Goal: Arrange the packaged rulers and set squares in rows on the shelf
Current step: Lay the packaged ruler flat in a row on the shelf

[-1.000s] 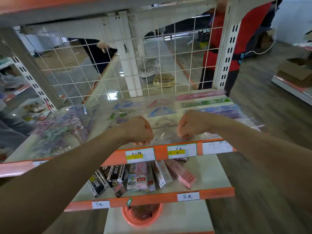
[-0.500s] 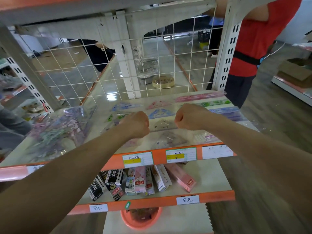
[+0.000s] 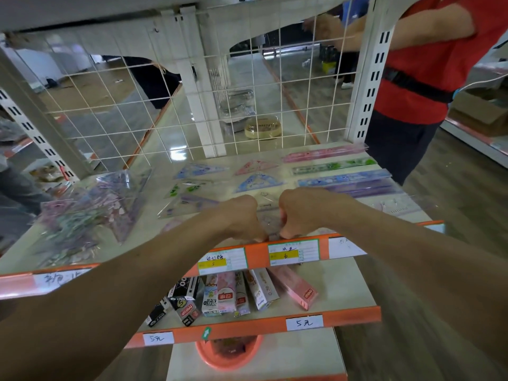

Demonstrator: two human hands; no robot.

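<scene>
Head view: both hands have drawn back from farther in over the shelf (image 3: 255,253) to its near edge, and they now sit closer together than half a second ago. The left hand (image 3: 242,218) and right hand (image 3: 302,210) are curled into fists, each seeming to pinch a near corner of one clear set-square packet (image 3: 268,215). That packet lies low between them, just behind the orange price rail; the fingertips themselves are mostly hidden under the knuckles.

Beyond the hands, set squares (image 3: 258,182) already lie in short rows. The rulers (image 3: 343,178) are stacked in lines at the far right. A loose pile of packets (image 3: 90,204) sits at the left of the shelf, well apart from the rows.

By my reading, the pull-back means this packet is being set down as the nearest piece of the middle row. The grip looks ready to let go, and the pile at left suggests much sorting remains.
</scene>
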